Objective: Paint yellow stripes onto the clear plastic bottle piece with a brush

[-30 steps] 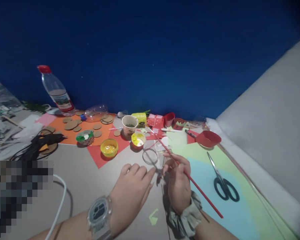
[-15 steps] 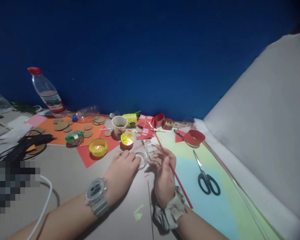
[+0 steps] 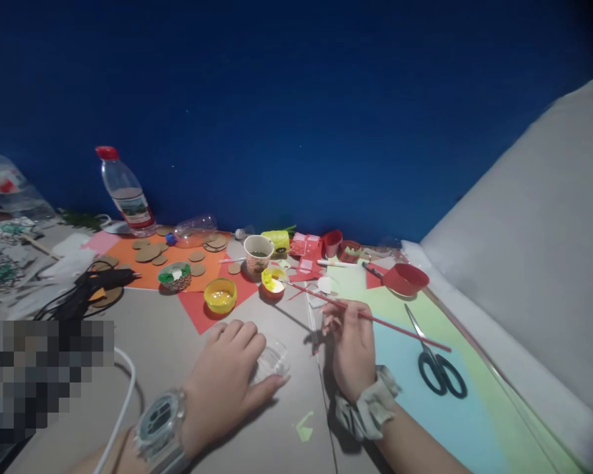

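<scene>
Left hand (image 3: 227,378): fingers and thumb curled round a round clear plastic piece (image 3: 275,357), held low over the grey table (image 3: 261,431), near side, left of centre. Right hand (image 3: 353,355): pinch grip on a thin red-handled paintbrush (image 3: 398,324), handle running out to the right, tip at the small red-and-yellow paint cup (image 3: 273,296) with yellow and white paint inside. Can't tell if the bristles touch paint or just the rim.

Progress, my read: brush is at the loading stage. No colour visible on the clear piece, so painting looks not yet begun there; its far side is hidden by the fingers. How much is left, can't tell.

Around it: translucent yellow bowl (image 3: 221,307) left of the paint cup, patterned paper cup (image 3: 257,264) of dark liquid just beyond. Black-handled scissors (image 3: 439,374) lie untouched to the right, red paper ring (image 3: 406,283) farther back.
</scene>
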Action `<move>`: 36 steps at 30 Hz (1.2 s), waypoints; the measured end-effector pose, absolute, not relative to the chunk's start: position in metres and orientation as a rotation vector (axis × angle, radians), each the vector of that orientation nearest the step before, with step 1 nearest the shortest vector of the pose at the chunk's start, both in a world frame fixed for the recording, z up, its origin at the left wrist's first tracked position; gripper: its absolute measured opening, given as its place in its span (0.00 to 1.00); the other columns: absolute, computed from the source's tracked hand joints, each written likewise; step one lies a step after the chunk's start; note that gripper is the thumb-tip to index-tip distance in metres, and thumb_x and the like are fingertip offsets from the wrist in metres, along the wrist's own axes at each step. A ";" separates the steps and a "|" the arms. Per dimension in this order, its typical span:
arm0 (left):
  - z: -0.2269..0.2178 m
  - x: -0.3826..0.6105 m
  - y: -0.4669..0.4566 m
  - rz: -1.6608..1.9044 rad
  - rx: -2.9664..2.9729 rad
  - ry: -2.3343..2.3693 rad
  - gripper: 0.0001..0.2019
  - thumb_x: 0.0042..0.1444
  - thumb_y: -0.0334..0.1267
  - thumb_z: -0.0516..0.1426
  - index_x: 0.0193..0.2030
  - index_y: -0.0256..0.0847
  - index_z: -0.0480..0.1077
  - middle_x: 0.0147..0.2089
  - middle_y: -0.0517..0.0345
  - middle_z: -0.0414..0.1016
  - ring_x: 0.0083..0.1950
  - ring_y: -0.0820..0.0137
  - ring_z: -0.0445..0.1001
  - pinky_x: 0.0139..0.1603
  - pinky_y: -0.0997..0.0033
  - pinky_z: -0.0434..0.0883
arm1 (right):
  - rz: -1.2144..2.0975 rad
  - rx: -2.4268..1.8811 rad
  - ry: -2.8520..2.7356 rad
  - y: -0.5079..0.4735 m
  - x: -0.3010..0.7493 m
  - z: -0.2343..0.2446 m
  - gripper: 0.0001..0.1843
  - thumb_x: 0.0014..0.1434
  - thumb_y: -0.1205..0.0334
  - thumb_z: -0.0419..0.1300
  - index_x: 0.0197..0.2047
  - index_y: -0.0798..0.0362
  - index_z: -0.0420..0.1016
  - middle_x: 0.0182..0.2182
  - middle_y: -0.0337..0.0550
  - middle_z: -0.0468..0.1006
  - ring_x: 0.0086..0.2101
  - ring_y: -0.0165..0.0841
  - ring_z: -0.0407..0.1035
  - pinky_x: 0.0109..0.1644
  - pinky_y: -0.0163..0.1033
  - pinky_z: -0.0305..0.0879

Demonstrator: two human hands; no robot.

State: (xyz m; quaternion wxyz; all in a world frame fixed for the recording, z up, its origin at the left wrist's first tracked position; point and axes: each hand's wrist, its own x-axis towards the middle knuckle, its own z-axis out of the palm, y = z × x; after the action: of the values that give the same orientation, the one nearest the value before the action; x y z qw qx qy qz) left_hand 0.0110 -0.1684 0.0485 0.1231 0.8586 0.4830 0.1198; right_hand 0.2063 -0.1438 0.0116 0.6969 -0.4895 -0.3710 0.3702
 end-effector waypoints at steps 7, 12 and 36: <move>0.026 0.004 -0.160 0.714 2.343 1.183 0.12 0.54 0.44 0.56 0.39 0.39 0.64 0.50 0.48 0.70 0.52 0.58 0.67 0.53 0.51 0.63 | 0.454 -1.183 -1.149 -0.102 0.217 0.051 0.15 0.63 0.47 0.49 0.33 0.49 0.62 0.21 0.33 0.68 0.21 0.26 0.62 0.25 0.33 0.59; 0.017 -0.003 -0.159 0.850 2.033 1.025 0.24 0.51 0.39 0.59 0.54 0.39 0.58 0.58 0.46 0.66 0.58 0.62 0.66 0.58 0.58 0.65 | 0.186 -1.145 -1.422 -0.074 0.209 0.058 0.14 0.65 0.52 0.47 0.32 0.49 0.63 0.22 0.35 0.66 0.22 0.29 0.61 0.28 0.38 0.59; -0.010 0.041 -0.208 0.639 1.279 0.380 0.25 0.51 0.56 0.57 0.48 0.40 0.71 0.48 0.42 0.75 0.48 0.55 0.76 0.49 0.54 0.72 | 0.241 -1.208 -1.337 -0.062 0.203 0.041 0.13 0.61 0.49 0.53 0.31 0.49 0.62 0.15 0.31 0.66 0.17 0.30 0.61 0.26 0.39 0.59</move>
State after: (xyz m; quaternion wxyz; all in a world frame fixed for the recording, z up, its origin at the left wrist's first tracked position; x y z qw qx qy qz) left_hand 0.0410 -0.2080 -0.0098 0.7388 0.5827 0.1733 0.2910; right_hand 0.2028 -0.0617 0.0412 0.6144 -0.5243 -0.5802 0.1047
